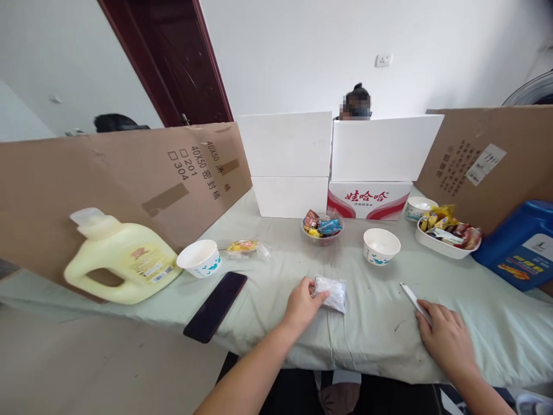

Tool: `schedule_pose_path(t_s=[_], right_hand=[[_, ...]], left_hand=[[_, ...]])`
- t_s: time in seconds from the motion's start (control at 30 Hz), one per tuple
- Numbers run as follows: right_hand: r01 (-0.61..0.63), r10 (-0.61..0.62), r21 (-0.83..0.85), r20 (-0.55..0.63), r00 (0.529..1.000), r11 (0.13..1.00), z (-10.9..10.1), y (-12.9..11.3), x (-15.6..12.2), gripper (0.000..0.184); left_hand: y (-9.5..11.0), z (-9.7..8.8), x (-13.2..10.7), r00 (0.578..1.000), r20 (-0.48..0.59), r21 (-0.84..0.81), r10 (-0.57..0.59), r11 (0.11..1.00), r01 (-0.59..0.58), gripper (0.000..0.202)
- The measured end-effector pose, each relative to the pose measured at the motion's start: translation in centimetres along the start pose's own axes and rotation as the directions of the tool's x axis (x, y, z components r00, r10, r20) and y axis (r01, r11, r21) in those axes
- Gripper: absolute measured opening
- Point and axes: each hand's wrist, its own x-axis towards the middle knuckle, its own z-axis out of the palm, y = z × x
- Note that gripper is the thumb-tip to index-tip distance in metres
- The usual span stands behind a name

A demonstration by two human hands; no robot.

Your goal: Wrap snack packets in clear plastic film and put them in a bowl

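Observation:
My left hand [303, 305] pinches the left edge of a small packet in bubble wrap [333, 293], between thumb and fingers. The packet rests on the cloth-covered table near the front middle. To the right, my right hand [447, 337] is closed over the near end of a slim white utility knife [413, 298], whose far end points forward and left. The knife lies low over the cloth, and my fingers hide part of it. A white paper bowl [382, 246] stands beyond, between the packet and the knife.
A black phone [216, 305], a paper bowl [199, 258] and a yellow jug [125, 262] are left. A clear bowl of snacks [323, 227] stands before white boxes [289, 196]. Right are a snack dish [447, 245] and blue jug [521, 245]. A person sits behind the boxes.

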Motion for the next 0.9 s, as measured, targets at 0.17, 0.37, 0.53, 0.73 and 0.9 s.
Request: schedule_pose_path(t_s=[0.17, 0.37, 0.53, 0.73, 0.9], right_hand=[[0.102, -0.096, 0.3, -0.034, 0.995, 0.948, -2.2, -6.2, 1.3, 0.027], [0.296, -0.359, 0.454, 0.058, 0.931, 0.841, -3.5, -15.9, 2.2, 0.03], [0.254, -0.311, 0.351, 0.116, 0.943, 0.901, -2.3, -12.1, 1.4, 0.03], [0.057, -0.062, 0.065, 0.08, 0.995, 0.996, -1.7, -4.4, -0.1, 0.03], [0.072, -0.069, 0.215, -0.022, 0.997, 0.974, -2.1, -8.6, 1.1, 0.037]], left_hand=[[-0.2, 0.8, -1.5, 0.988, -0.014, 0.22, 0.156, 0.964, -0.149, 0.047], [0.4, 0.3, -1.8, 0.986, 0.037, 0.224, 0.163, 0.96, -0.167, 0.059], [0.0, 0.6, -1.8, 0.979, 0.055, 0.186, 0.194, 0.962, -0.201, 0.061], [-0.6, 0.6, -1.7, 0.945, 0.01, 0.199, 0.327, 0.925, -0.322, 0.04], [-0.6, 0.2, -1.6, 0.886, 0.028, 0.175, 0.462, 0.871, -0.459, 0.028]])
